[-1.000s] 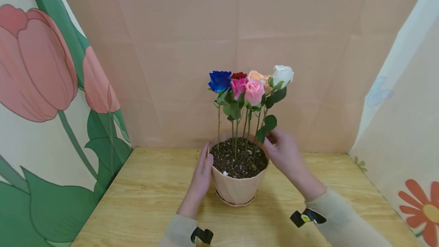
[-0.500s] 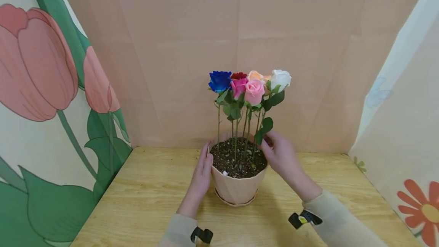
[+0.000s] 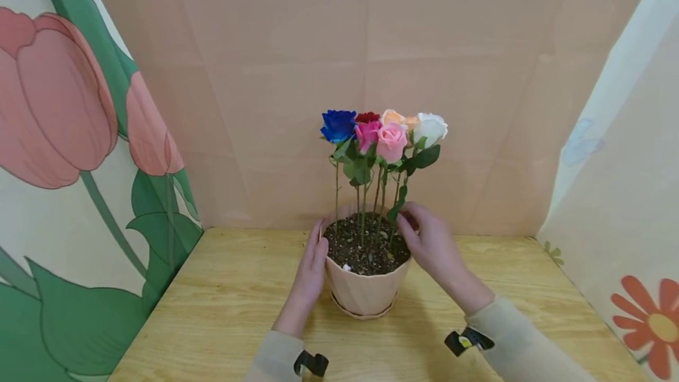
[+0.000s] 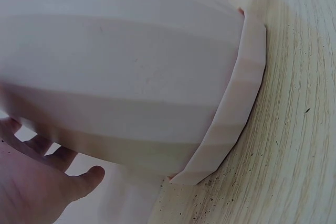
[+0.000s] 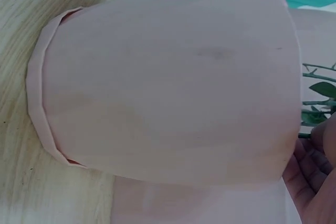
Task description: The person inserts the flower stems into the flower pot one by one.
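Observation:
A pale pink flowerpot [image 3: 366, 292] full of dark soil [image 3: 366, 258] stands on a matching saucer [image 3: 365, 313]. My left hand [image 3: 306, 276] rests against the pot's left side, its fingers laid along the wall; in the left wrist view the thumb [image 4: 86, 181] stands slightly off it. At the right rim my right hand [image 3: 437, 252] pinches the lower stem of a white rose [image 3: 430, 129], whose foot is hidden by fingers and leaves. Beside it rise a blue rose [image 3: 338, 126], a pink rose [image 3: 391, 142], a magenta rose [image 3: 367, 135], a red rose [image 3: 367, 117] and peach ones [image 3: 392, 117].
The pot stands on a wooden table [image 3: 239, 293]. Behind it hangs a plain pinkish cloth [image 3: 276, 75]. Panels printed with flowers [image 3: 69, 105] flank the table left and right. Dark specks lie on the wood near the saucer in the left wrist view.
My right hand has moved left and slightly inward over the pot's rim, and the white rose has come lower and left, nearer the others. The left hand keeps its place on the pot.

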### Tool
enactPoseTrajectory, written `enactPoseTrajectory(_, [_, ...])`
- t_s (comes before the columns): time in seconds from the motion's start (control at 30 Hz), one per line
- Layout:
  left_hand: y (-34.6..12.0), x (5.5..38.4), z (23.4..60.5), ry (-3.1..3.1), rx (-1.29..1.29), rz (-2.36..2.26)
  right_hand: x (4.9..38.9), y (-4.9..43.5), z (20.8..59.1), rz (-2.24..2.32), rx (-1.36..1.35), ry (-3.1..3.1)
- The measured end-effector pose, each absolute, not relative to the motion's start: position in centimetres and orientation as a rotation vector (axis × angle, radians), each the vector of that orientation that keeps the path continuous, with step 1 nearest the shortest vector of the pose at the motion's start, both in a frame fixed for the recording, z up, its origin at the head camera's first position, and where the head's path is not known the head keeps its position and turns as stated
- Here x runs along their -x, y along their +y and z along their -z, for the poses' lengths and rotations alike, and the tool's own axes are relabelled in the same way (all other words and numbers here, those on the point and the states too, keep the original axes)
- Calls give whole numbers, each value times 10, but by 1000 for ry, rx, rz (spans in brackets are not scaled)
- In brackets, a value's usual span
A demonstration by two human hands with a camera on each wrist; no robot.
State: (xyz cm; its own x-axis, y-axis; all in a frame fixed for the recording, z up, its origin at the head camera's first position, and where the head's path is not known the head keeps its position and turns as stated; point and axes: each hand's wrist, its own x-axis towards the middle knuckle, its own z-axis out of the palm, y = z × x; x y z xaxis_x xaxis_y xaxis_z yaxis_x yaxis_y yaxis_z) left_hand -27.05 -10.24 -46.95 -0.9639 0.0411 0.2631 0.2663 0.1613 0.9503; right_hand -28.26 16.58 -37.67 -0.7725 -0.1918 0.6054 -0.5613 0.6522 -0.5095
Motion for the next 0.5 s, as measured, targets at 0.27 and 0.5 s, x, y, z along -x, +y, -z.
enactPoseTrajectory(0.27, [-102,271,469,-2256,299,1899,283,167,386,-950,-597,-2345])
enactPoseTrajectory(0.5, [-103,270,469,-2242,302,1925,284,167,389,-898,-597,-2344])
